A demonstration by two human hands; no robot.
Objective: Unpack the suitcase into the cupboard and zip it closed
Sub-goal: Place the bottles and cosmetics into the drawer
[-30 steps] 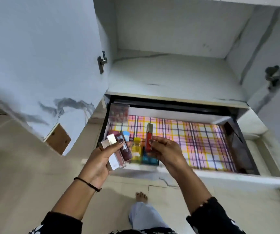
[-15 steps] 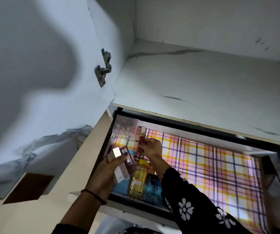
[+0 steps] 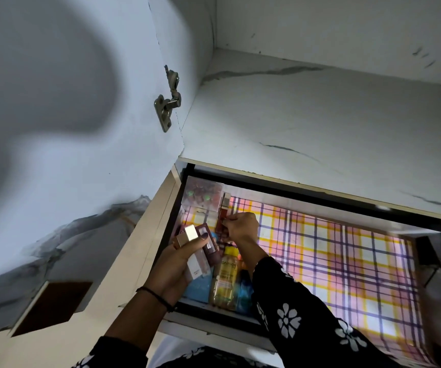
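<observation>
An open cupboard drawer (image 3: 426, 235) lined with pink, yellow and purple checked paper fills the lower right. My left hand (image 3: 177, 264) grips a bundle of small cosmetic tubes (image 3: 200, 243), some with gold caps, over the drawer's left end. My right hand (image 3: 240, 227) reaches further in and pinches a red lip gloss tube (image 3: 222, 213), which stands against a clear plastic box (image 3: 203, 193) at the back left corner. A yellow Garnier bottle (image 3: 226, 277) lies in the drawer below my hands. The suitcase is out of view.
A blue packet (image 3: 198, 286) and a blue item (image 3: 244, 290) lie beside the yellow bottle. Above the drawer runs a white marble-patterned shelf (image 3: 307, 123). The open cupboard door (image 3: 68, 115) with its metal hinge (image 3: 167, 99) stands at the left.
The view moved closer to the drawer. My right hand carried the red tube from the front of the drawer to the back left corner beside the clear box. My left hand kept its bundle.
</observation>
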